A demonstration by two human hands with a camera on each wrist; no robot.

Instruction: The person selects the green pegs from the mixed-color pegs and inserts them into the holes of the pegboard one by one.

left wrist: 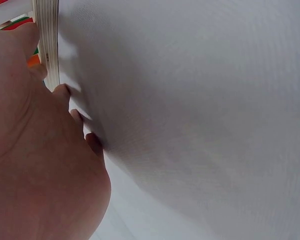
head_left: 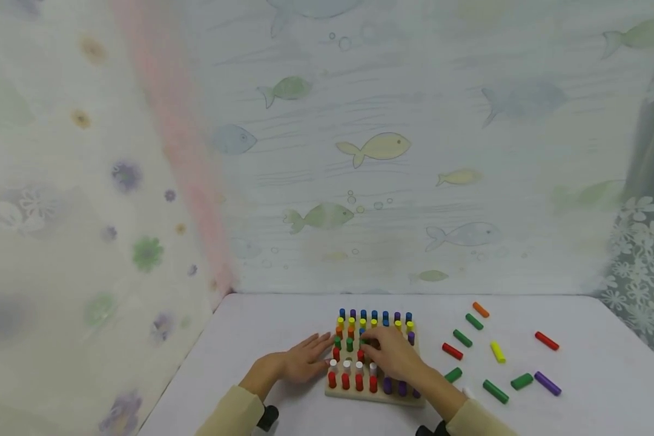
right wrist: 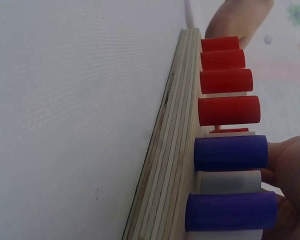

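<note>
A wooden pegboard (head_left: 375,396) stands on the table, filled with rows of coloured pegs. My left hand (head_left: 305,361) lies with extended fingers along its left edge, palm side down. Its fingertips and thumb are right at the board's side in the left wrist view. Over the middle of the board, my right hand (head_left: 393,352) pinches a green peg (head_left: 363,343) between thumb and fingers, among the standing pegs. The hand hides several pegs on the right side. Red pegs (right wrist: 229,111) and purple pegs (right wrist: 231,152) line the board's front in the right wrist view.
Loose pegs lie on the white table to the right of the board: several green ones (head_left: 495,391), red ones (head_left: 547,340), a yellow one (head_left: 498,352), an orange one (head_left: 481,309) and a purple one (head_left: 547,383). A fish-patterned curtain (head_left: 403,242) hangs behind the table.
</note>
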